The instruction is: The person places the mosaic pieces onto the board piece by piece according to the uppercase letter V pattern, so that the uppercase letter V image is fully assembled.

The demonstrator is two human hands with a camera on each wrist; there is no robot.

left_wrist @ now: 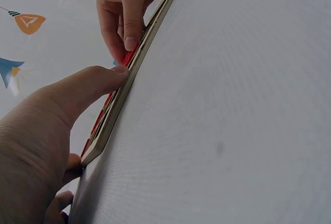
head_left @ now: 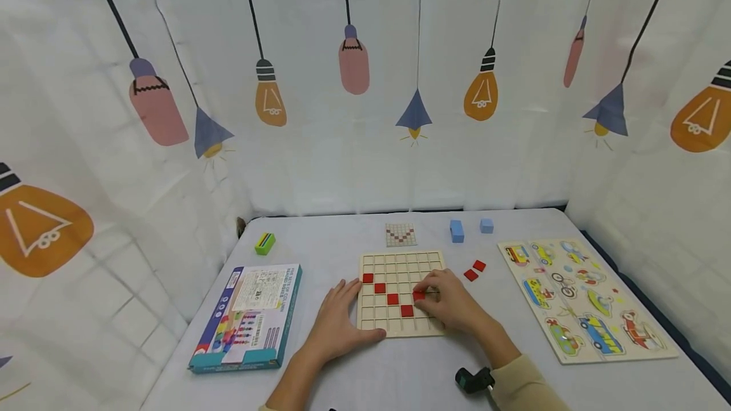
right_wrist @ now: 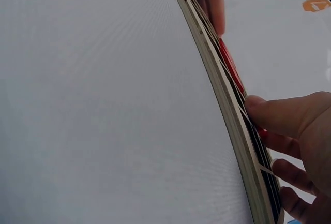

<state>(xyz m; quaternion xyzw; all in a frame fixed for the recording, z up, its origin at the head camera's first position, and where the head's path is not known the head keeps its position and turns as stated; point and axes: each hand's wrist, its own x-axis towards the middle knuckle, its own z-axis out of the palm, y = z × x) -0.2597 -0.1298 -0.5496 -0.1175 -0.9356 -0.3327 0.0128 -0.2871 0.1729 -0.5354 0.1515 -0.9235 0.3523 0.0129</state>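
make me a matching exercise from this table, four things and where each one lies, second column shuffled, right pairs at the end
Things
1. small pattern card
2. vehicle puzzle board
3. printed cardboard box
4. two loose red tiles

Places
A. along the right edge of the table
B. between the grid board and the vehicle puzzle board
C. just beyond the far edge of the grid board
D. left of the grid board

Right pairs
1-C, 2-A, 3-D, 4-B

No words or numbers can be read. The box (head_left: pixel 245 318) on the left of the tabletop (head_left: pixel 411 373) has writing (head_left: pixel 264 289), but it is too small and blurry.
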